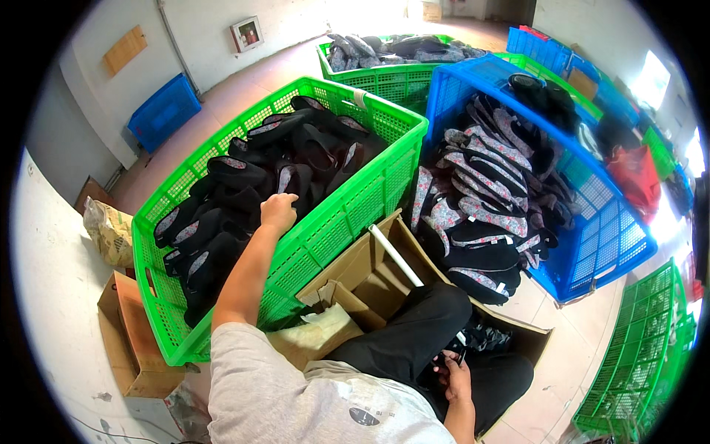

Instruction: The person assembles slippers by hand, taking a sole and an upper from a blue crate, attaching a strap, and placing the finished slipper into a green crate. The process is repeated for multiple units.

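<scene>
The green crate (362, 207) stands just beside the seated person (274, 377), probably so the black slippers (237, 175) inside it are within easy reach. The left hand (279, 212) is over this pile, fingers curled beside one slipper; I cannot tell if they grip it. The right hand (456, 379) has fingers bent around a small dark object (463, 358), perhaps for steadiness.
</scene>
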Demonstrator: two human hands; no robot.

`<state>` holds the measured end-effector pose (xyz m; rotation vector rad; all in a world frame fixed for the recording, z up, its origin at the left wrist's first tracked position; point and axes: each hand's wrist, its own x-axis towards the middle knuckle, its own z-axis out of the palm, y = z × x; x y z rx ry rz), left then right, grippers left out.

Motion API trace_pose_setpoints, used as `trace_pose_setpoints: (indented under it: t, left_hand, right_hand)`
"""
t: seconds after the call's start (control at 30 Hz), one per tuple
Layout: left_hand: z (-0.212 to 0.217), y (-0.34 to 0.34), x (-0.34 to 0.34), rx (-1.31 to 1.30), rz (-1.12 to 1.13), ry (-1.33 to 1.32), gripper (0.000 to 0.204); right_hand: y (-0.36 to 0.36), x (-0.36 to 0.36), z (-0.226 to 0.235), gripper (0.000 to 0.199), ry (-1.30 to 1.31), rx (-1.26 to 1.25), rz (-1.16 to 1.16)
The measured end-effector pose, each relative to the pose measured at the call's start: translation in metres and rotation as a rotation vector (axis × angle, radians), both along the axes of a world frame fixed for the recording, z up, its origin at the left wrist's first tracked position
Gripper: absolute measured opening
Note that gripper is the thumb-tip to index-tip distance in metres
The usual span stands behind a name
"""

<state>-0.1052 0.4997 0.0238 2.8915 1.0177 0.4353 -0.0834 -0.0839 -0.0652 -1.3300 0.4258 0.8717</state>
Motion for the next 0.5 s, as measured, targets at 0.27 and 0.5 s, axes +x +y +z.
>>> trace_pose_setpoints:
  t: [0.27,0.5]
  left_hand:
    - [-0.007,0.0,-0.043,-0.53,-0.064,0.466,0.029]
    - [-0.071,0.032,-0.058,-1.308,0.145,0.318,0.04]
  right_hand:
    - [-0.005,0.0,-0.008,0.016,-0.013,-0.017,0.001]
    - [0.0,-0.001,-0.009,0.017,0.0,-0.023,0.03]
